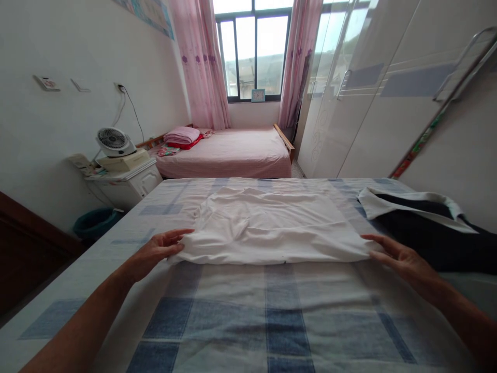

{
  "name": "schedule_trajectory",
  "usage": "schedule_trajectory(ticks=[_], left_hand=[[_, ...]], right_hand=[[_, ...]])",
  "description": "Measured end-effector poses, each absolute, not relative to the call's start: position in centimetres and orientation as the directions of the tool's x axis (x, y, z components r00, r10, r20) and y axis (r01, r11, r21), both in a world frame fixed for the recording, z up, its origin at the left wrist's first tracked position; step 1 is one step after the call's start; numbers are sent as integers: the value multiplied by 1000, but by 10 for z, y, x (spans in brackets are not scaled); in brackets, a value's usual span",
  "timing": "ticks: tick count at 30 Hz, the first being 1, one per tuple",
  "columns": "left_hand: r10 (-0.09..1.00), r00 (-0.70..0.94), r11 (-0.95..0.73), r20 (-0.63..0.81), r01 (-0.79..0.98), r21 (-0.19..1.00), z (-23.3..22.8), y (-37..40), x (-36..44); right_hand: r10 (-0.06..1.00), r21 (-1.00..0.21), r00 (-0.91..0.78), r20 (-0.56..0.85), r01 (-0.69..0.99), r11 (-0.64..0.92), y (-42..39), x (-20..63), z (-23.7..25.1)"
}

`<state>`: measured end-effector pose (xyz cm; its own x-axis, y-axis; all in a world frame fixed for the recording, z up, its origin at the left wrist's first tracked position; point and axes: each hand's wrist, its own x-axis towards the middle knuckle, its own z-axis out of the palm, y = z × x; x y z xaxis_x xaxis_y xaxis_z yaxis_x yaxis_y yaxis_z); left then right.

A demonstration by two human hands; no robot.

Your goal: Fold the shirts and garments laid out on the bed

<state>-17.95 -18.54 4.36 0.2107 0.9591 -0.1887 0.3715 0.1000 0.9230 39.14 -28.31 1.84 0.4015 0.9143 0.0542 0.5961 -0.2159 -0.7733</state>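
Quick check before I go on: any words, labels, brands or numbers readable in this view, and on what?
No text can be read.
Wall poster, top left: print too blurred.
Clock on the sill: face too small.
Box under the fan: no legible label.
Strip on the wardrobe: coloured marks, unreadable.
White garment at left hand and right hand: no print visible.

White garment (267, 228) on a blue-and-white checked bed sheet (240, 316); black-and-white garment (423, 217) at right; pink curtains (202, 62) at top
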Motion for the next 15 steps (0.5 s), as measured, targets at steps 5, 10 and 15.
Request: schedule_trajectory(ticks=[5, 10, 15], left_hand=[[954, 212, 79, -211, 503, 860, 42, -182, -187], [994, 43, -103, 104, 723, 684, 53, -164, -164], [906, 260, -414, 335, 712, 567, 54, -150, -99]], right_hand=[[924, -688, 383, -14, 667, -287, -288, 412, 5], [908, -491, 382, 174, 833, -256, -270, 405, 23], [947, -459, 173, 272, 888, -31, -218, 369, 33]])
